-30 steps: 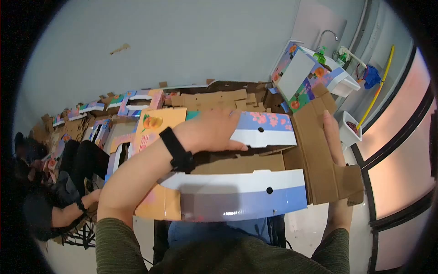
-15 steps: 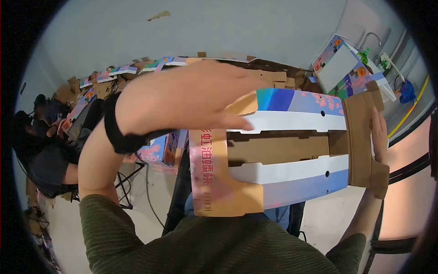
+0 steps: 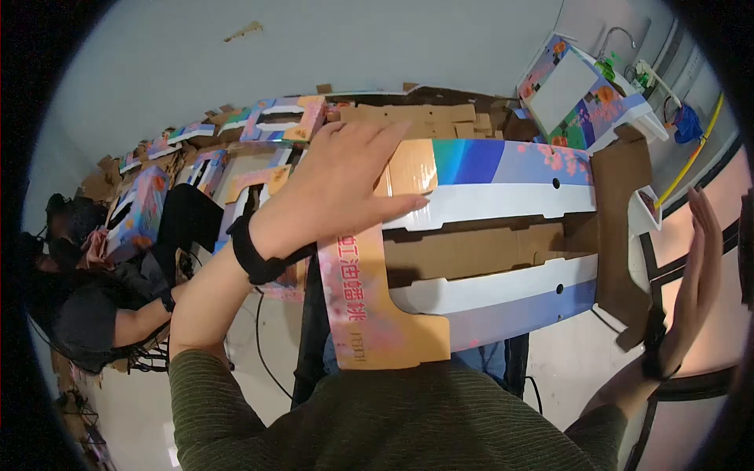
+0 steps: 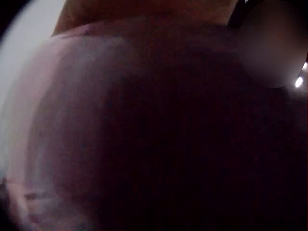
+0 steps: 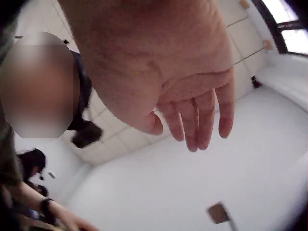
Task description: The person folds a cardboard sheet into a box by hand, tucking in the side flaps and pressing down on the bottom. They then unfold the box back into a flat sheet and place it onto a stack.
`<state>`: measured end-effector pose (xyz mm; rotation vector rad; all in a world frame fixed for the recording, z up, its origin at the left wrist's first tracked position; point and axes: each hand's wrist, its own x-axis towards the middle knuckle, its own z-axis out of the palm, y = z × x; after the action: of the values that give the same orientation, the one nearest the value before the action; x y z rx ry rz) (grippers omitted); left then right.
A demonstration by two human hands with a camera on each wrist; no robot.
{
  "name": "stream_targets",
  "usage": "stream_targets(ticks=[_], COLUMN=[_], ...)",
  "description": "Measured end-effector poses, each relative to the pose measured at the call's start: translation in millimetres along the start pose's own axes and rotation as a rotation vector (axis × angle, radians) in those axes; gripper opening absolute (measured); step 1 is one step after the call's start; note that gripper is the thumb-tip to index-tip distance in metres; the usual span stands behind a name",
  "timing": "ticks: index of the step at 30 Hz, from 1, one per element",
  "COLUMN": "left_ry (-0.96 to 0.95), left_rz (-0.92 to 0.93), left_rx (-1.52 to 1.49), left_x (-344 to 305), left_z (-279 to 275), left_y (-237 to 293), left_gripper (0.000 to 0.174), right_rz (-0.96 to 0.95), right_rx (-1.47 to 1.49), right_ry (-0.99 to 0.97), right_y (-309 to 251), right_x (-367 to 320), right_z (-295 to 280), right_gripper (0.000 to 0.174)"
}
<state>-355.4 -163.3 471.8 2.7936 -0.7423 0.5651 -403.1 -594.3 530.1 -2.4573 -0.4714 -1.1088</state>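
Observation:
A printed cardboard box [image 3: 510, 306] in orange, blue and white lies in front of the body, its long middle opening showing the brown inside. On its left top corner rests my left hand [image 3: 338, 184], fingers extended over the orange edge and thumb on the white strip. At the box's right end a brown end flap [image 3: 620, 235] stands outward. My right hand [image 3: 701, 263] is held off to the right of that flap, fingers straight, touching nothing; in the right wrist view the palm and spread fingers [image 5: 192, 120] show. The left wrist view is dark and blurred.
More printed boxes [image 3: 283, 122] stand at the back left, with brown cardboard [image 3: 416, 122] behind. A seated person [image 3: 86, 314] is at the left. At the back right are a large printed box [image 3: 565, 98], a sink with a tap [image 3: 620, 35] and a yellow hose [image 3: 691, 157].
The box has shifted right in view from a second ago, showing its orange left end. My left hand moved from the middle to that end. My right hand has left the brown flap.

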Motion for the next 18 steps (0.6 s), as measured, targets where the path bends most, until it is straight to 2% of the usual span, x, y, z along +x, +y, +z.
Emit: stream_targets(ticks=[1, 3, 5, 6, 7, 9, 10, 13, 16, 18], left_ry=[-0.037, 0.072, 0.126, 0.166, 0.144, 0.116, 0.12, 0.123, 0.061, 0.181], left_rz=[-0.022, 0.048, 0.096, 0.14, 0.088, -0.017, -0.013, -0.058, -0.105, 0.066], left_rx=[-0.032, -0.029, -0.044, -0.078, -0.099, -0.131, -0.132, -0.128, -0.165, -0.025], left_x=[3.5, 4.7, 9.1, 10.5, 8.0, 8.8, 7.6, 2.5, 2.8, 2.4], left_z=[0.3, 3.8, 6.3, 5.3, 6.8, 0.9, 1.7, 4.6, 4.7, 7.6], left_y=[-0.9, -7.5, -3.2, -2.3, 0.5, -3.5, -8.6, -7.4, -2.6, -7.1], left_gripper=[0.078, 0.072, 0.069, 0.066, 0.065, 0.064, 0.065, 0.066, 0.063, 0.061], right_rz=[-0.017, -0.045, -0.407, -0.463, -0.523, -0.506, -0.505, -0.507, -0.508, -0.535], right_rx=[-0.022, 0.174, 0.284, 0.225, 0.162, 0.12, 0.098, -0.062, 0.026, 0.074], right_ry=[0.073, -0.115, -0.675, -0.797, -0.917, -0.991, -1.029, -0.931, -0.814, -0.72], right_y=[-24.5, -61.0, -89.4, -97.6, -98.3, -85.4, -81.2, -77.9, -88.3, -97.6], right_x=[-16.6, -58.7, -44.0, -44.5, -48.9, -49.4, -49.6, -59.5, -72.3, -83.0], right_z=[-3.0, -7.1, 6.0, 20.2, 34.4, 51.0, 56.8, 66.6, 85.9, 104.3], right_gripper=[0.046, 0.047, 0.06, 0.067, 0.075, 0.081, 0.084, 0.087, 0.088, 0.089])
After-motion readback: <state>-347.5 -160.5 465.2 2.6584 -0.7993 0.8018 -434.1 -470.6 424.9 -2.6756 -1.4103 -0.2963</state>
